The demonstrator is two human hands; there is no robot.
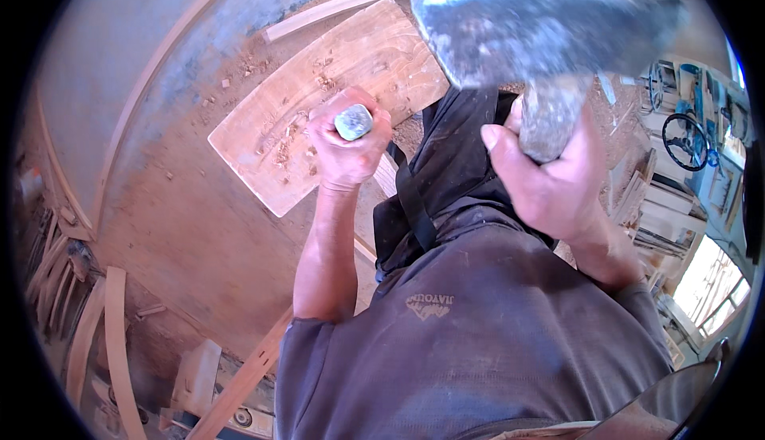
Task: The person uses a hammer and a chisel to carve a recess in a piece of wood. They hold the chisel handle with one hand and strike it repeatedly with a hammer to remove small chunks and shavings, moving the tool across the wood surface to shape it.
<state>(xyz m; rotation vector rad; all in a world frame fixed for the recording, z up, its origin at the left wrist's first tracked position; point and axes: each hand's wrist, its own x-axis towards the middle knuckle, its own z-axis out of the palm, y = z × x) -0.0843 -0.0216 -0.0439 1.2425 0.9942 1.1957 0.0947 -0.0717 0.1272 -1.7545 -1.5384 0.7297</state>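
Note:
My left hand [351,141] is closed in a fist round an upright chisel [354,122]. Only the pale, worn butt of its handle shows above the fist; the blade is hidden below. Under that hand lies a curved wooden board [382,58], with wood chips [283,149] scattered over it. On the right, my right hand [550,177] grips the short wooden handle of an axe [542,30]. Its broad steel head is raised close to the camera, slightly smeared by motion, higher than the chisel and apart from it.
Curved wooden strips [159,74] lie beyond the board and at left. More bent strips [117,344] and a long slat [247,380] lie at lower left. Stacked timber [665,209] and a dark handwheel [685,140] stand at right. Chips litter the floor.

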